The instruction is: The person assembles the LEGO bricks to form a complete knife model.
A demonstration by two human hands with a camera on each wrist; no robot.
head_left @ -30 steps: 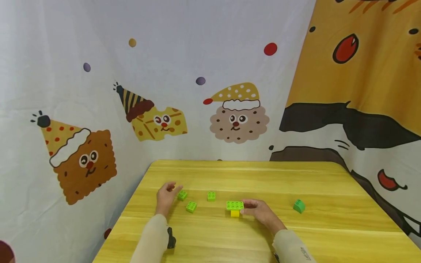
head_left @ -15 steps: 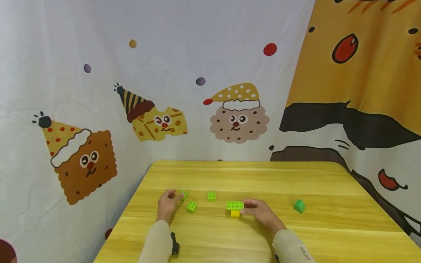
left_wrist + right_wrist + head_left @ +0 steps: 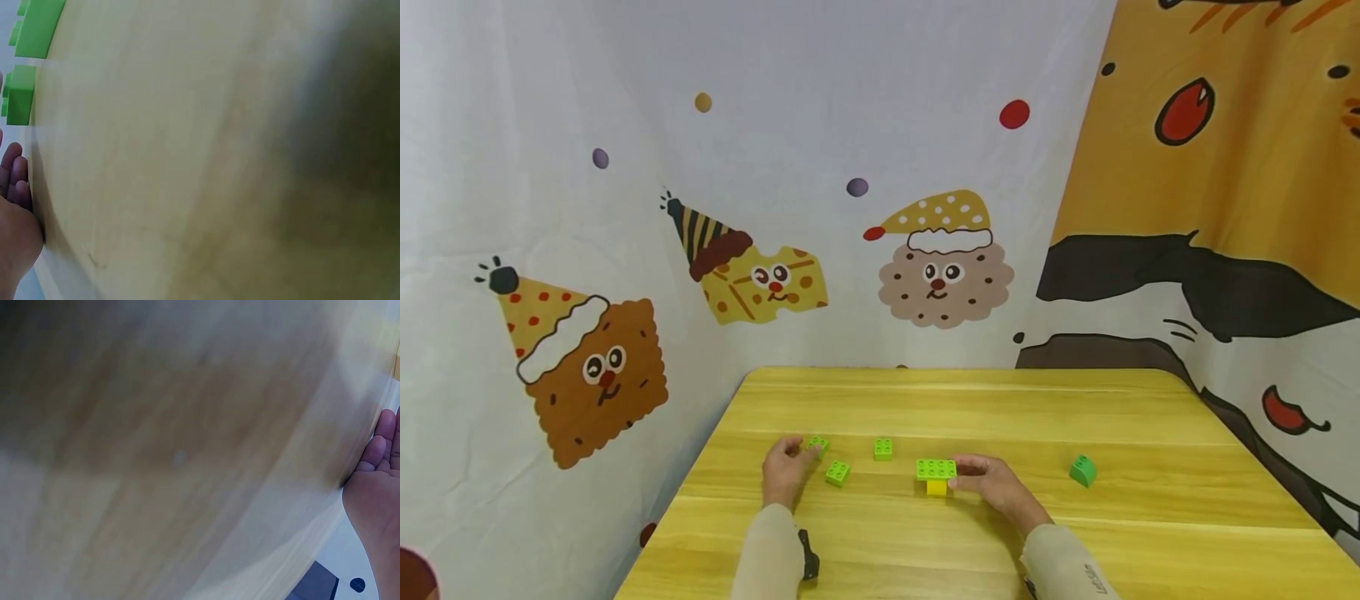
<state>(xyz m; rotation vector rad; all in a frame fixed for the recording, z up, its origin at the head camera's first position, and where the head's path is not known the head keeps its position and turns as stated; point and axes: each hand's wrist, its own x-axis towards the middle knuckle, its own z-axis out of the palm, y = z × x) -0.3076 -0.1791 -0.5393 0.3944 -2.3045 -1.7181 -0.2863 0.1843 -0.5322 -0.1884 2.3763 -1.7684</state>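
Observation:
My left hand (image 3: 785,473) pinches a small light-green toy building brick (image 3: 822,442) on the table's left side, its thumb and fingertips overlapping it. A second light-green brick (image 3: 838,473) lies just right of that hand, and a third green brick (image 3: 883,449) sits farther right. With thumb and fingers, my right hand (image 3: 997,487) holds the right end of a stack: a long light-green brick (image 3: 936,468) on top of a yellow brick (image 3: 936,487). The left wrist view shows two green bricks (image 3: 22,94) beyond the curled lower fingers (image 3: 19,170). In the right wrist view the stack is hardly visible.
A darker green brick with a rounded top (image 3: 1082,471) lies to the right of my right hand. Everything rests on a wood-grain table (image 3: 970,408). Behind it and at the sides hangs a white cloth (image 3: 820,100) with cartoon prints.
My left hand has moved slightly right and toward me, and its thumb and fingers have closed in on the small green brick. The right hand and the stack have stayed put.

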